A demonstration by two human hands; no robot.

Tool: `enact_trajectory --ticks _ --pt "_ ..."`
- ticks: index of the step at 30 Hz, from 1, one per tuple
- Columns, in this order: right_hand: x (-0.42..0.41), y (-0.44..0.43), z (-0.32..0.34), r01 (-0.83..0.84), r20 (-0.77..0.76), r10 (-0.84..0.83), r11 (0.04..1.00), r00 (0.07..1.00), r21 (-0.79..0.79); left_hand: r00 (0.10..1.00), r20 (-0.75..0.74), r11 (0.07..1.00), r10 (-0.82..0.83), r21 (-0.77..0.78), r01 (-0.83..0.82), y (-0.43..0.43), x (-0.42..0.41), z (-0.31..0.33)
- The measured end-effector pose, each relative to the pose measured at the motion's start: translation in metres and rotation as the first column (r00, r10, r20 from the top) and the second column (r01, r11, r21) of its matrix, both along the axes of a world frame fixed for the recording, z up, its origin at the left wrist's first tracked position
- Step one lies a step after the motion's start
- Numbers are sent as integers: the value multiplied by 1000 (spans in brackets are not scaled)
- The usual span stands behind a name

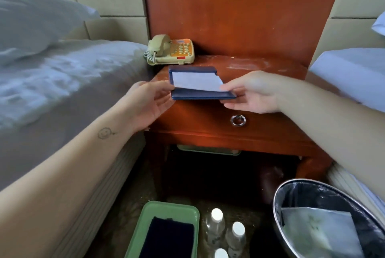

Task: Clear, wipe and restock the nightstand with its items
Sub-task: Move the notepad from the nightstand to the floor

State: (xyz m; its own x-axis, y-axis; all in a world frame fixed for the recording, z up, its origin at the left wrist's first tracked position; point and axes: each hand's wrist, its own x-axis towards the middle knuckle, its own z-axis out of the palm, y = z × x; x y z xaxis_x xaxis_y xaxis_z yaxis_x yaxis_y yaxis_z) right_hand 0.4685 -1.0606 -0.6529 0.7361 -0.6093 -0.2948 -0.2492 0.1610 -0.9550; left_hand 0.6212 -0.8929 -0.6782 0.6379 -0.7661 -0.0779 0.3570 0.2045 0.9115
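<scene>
A dark blue notepad holder [200, 95] with white paper [196, 81] in it lies at the front left of the wooden nightstand [260, 66]. My left hand [150, 101] grips its left edge with thumb on top. On the other side, my right hand [253, 93] pinches the holder's right corner and the paper's edge. A beige and orange telephone [170, 50] stands at the nightstand's back left corner. The right half of the top shows pale dusty smears.
A green tray [145, 220] with a dark cloth [168, 239] sits on the floor below. Three water bottles [216, 224] stand beside it. A lined metal bin [325, 216] with a wrapper is at bottom right. Beds flank the nightstand. A drawer ring pull [238, 120] faces me.
</scene>
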Motion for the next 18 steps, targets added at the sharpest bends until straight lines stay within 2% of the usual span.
enact_trajectory --ticks 9,18 --pt "28 45 -21 -322 -126 312 944 942 -72 994 40 994 99 -43 -98 82 8 -43" --pt "33 75 -62 -510 -176 490 855 854 -94 985 113 991 132 8 -134 128 4 -94"
